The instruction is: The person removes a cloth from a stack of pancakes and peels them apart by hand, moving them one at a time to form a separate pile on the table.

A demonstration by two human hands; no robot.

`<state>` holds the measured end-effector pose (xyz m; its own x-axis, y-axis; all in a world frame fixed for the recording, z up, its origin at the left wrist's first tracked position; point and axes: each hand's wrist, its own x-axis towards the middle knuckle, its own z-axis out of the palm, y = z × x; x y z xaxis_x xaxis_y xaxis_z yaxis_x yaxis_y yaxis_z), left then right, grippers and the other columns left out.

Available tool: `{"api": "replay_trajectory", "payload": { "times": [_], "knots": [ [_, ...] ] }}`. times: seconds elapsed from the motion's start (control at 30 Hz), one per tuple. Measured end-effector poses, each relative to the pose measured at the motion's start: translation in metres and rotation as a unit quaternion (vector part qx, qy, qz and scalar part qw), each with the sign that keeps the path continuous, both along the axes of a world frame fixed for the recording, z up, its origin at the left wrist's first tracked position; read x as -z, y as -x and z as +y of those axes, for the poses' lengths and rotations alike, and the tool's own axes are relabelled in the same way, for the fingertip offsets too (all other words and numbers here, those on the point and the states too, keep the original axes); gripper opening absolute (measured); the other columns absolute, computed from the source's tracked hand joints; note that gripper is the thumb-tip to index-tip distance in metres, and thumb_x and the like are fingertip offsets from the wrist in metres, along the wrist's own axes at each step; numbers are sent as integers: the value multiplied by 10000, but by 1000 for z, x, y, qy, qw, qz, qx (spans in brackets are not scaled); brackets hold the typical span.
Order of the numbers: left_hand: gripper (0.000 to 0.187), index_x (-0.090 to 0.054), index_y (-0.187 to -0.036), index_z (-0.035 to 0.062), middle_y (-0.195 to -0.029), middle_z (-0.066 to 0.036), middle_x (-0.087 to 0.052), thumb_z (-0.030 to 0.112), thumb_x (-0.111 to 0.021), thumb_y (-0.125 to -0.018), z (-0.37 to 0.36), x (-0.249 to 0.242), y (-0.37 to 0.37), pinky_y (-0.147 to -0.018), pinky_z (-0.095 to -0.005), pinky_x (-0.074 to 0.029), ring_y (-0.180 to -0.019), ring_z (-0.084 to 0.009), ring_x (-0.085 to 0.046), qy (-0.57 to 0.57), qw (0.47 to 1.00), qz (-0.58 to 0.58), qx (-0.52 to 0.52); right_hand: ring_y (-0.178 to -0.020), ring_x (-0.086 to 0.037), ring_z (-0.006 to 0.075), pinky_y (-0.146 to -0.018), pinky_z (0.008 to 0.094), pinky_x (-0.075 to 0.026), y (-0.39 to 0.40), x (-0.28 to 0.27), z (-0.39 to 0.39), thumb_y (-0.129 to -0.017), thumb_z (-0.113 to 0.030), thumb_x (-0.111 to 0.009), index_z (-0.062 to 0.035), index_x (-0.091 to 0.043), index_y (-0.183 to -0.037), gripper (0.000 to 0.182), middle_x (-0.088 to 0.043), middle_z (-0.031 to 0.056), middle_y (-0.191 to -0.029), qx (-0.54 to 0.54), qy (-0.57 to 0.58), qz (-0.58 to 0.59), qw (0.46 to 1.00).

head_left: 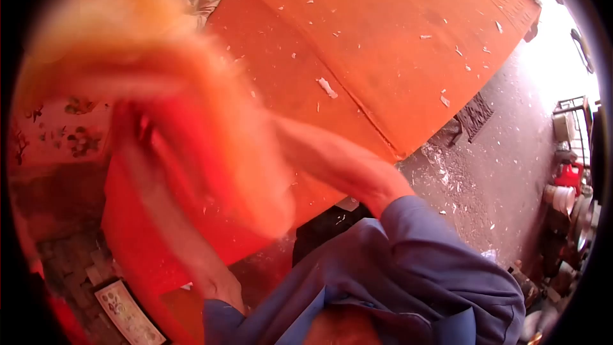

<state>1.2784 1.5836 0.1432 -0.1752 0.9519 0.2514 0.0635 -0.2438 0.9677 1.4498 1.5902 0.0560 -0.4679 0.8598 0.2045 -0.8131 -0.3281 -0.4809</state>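
Blurred orange-and-yellow material [147,76] fills the left of the view, smeared so much that its kind cannot be told. Below it the left forearm [185,243] rises into the blur; the right forearm [338,160], in a blue sleeve [415,268], reaches in from the right. Both hands are lost in the smear, so their grip cannot be told. Behind lies an orange board [396,45] flecked with white chips, and grey ground [498,172] at right.

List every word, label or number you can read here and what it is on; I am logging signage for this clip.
None can be read.
Framed floral picture, lower left: only flower patterns, no legible text.
Large orange board: only white flecks.
Red container, far right: too small and blurred to tell.
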Motion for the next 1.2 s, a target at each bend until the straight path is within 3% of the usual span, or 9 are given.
{"api": "replay_trajectory", "payload": {
  "times": [0.23,0.27,0.33,0.57,0.6,0.67,0.87,1.07,1.2],
  "knots": [
    [422,-470,-1325,-50,-1299,-143,-546,63,-570,-931,-84,94,-122,-1014,-317,-425,-1198,-192,-529,116,984,111,72,-944,-624,235,-877,346,-493,-361,213,-14,-954,-417,-516,-6,-550,-1203,481,-655,153,-1024,272,215,-295,890],
    [366,-521,-1274,-44,-1207,-119,-599,70,-578,-931,-98,120,-124,-979,-308,-451,-1131,-184,-570,148,980,114,73,-892,-645,240,-838,346,-521,-382,158,-41,-969,-405,-488,2,-568,-1183,467,-659,178,-1015,341,326,-454,756],
    [326,-568,-1213,-42,-1056,-92,-639,112,-603,-928,-124,166,-124,-857,-264,-503,-992,-151,-617,256,964,53,59,-846,-651,220,-789,320,-537,-421,155,-74,-957,-349,-531,9,-591,-1158,415,-669,169,-982,416,292,-481,715],
    [404,-472,-1273,-28,-1053,-114,-633,185,-582,-948,-140,212,-123,-739,-276,-538,-876,-161,-643,323,942,-85,-18,-826,-651,145,-753,269,-519,-323,91,-100,-834,-75,-710,-36,-679,-983,156,-704,67,-922,381,-69,-670,633],
    [400,-452,-1275,-20,-1049,-131,-630,198,-559,-956,-133,214,-122,-738,-304,-551,-892,-209,-657,354,927,-115,-34,-809,-659,201,-725,291,-517,-299,86,-91,-779,-47,-739,-39,-678,-949,180,-691,98,-900,325,-198,-746,547],
    [423,-442,-1285,-38,-1048,-138,-618,190,-563,-950,-116,212,-125,-724,-307,-558,-899,-223,-655,358,916,-177,-36,-910,-621,299,-767,373,-510,-258,83,-70,-726,-72,-746,-44,-676,-936,222,-658,113,-914,257,-327,-709,569],
    [308,-481,-1215,18,-1095,-150,-604,187,-530,-962,-111,231,-122,-857,-386,-536,-1008,-306,-631,356,855,-374,-44,-1079,-536,352,-895,443,-460,-198,106,-53,-622,-191,-800,-81,-647,-1065,482,-572,142,-1100,209,-482,-725,446],
    [192,-527,-1110,43,-1089,-114,-602,157,-541,-956,-100,226,-132,-946,-414,-502,-1038,-294,-605,266,783,-560,-42,-947,-579,311,-798,418,-492,-195,94,-40,-619,-168,-793,-68,-659,-966,385,-607,129,-999,188,-465,-699,509],
    [223,-506,-1169,44,-1115,-96,-588,108,-526,-956,-95,219,-138,-962,-416,-491,-1089,-286,-576,248,846,-471,-14,-888,-599,323,-743,413,-512,-187,90,-27,-633,-198,-807,-60,-670,-963,384,-624,133,-952,177,-467,-655,567]
  ]
}}
